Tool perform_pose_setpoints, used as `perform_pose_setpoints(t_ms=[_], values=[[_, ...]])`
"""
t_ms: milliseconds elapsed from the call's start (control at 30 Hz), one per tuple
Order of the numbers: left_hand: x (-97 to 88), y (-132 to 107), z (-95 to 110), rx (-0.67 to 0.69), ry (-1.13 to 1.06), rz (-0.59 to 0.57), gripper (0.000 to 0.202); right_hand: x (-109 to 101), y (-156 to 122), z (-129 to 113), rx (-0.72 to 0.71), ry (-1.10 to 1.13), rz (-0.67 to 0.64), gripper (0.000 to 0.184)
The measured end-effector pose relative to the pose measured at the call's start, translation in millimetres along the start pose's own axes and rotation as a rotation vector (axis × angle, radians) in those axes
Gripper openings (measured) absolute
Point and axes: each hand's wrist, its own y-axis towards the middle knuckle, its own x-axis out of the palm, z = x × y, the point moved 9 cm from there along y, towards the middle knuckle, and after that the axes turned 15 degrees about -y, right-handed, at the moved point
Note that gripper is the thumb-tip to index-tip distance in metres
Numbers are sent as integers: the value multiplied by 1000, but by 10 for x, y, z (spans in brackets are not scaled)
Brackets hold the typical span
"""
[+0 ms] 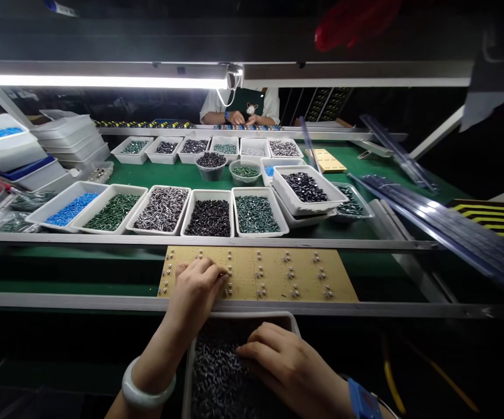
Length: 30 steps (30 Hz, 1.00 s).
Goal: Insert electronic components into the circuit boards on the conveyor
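Tan board point(295, 273) lay just beyond the tray point(243, 315) for easy reach, the left hand's point(195, 291) grip unclear among its pins point(287, 257), the right hand point(287, 366) loosely open over dark parts point(217, 372).

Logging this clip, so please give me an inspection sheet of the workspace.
surface: green bench crossed by metal rails.
job's things: pin-studded board under the left hand; right hand in a tray of dark parts.
clutter: white tubs of sorted parts, stacked trays, clear tubes.
grippers: nothing seen; two bare hands, blue wrist strap on the right.
cables: yellow cable, white cord by the lamp.
surroundings: co-worker across the bench.
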Motion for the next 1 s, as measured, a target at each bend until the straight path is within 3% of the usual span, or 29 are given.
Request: perform_pose_setpoints(t_ms=[200,400,600,700,767,867,933,1000], values=[[-27,5,48,55,1,-10,11,24,-18,-1,11,-7,-33,14],[-8,6,95,88,42,-5,17,-20,-19,4,24,19,27,18],[-64,-83,178,86,81,73,13,-285,10,214,141,148,182,7],[-109,-234,363,130,35,132,28,-487,127,425,176,67,263,14],[34,-368,547,226,-27,52,28,-583,229,612,218,-14,294,20],[513,-626,776,408,-32,-237,22,-644,375,887,300,-142,302,18],[801,-754,759,424,34,-368,16,-622,466,1003,335,-216,267,13],[961,-810,685,399,68,-410,18,-580,547,1045,341,-269,225,10]])
